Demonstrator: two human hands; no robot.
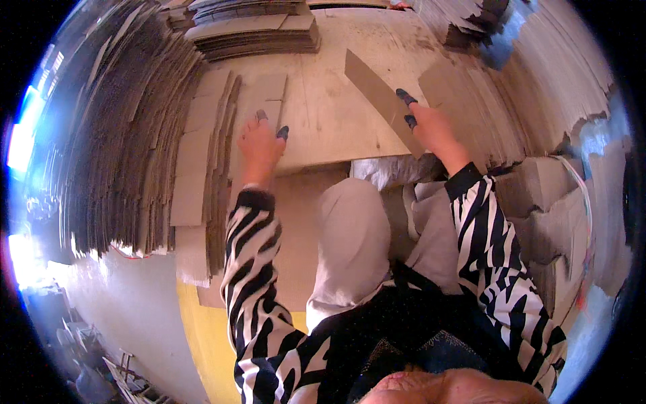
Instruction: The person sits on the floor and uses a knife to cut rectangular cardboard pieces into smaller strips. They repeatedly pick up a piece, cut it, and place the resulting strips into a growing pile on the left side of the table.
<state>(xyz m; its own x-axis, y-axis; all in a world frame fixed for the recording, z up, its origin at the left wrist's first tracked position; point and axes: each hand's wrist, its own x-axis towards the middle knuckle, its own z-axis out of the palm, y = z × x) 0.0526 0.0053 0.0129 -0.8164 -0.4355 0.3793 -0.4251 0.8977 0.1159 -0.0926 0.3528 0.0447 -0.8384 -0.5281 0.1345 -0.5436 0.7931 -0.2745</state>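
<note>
A: How much is done?

B: I can't tell. One cardboard strip (374, 91) is in the right hand (437, 129), slanting over the worktop (316, 121). Lots more cardboard is in piles, but I can't tell which ones are finished and which are left. I think this is the middle of a big job.

A: How are the hands?

B: The right one pinches the strip near its close end. The left hand (261, 147) is half open, holding nothing I can see. A flat piece (270, 89) lies just by it.

A: What's in the way?

B: A tall stack (128, 141) on the left, another stack (464, 111) on the right, and a pile (259, 39) behind make it tight.
</note>
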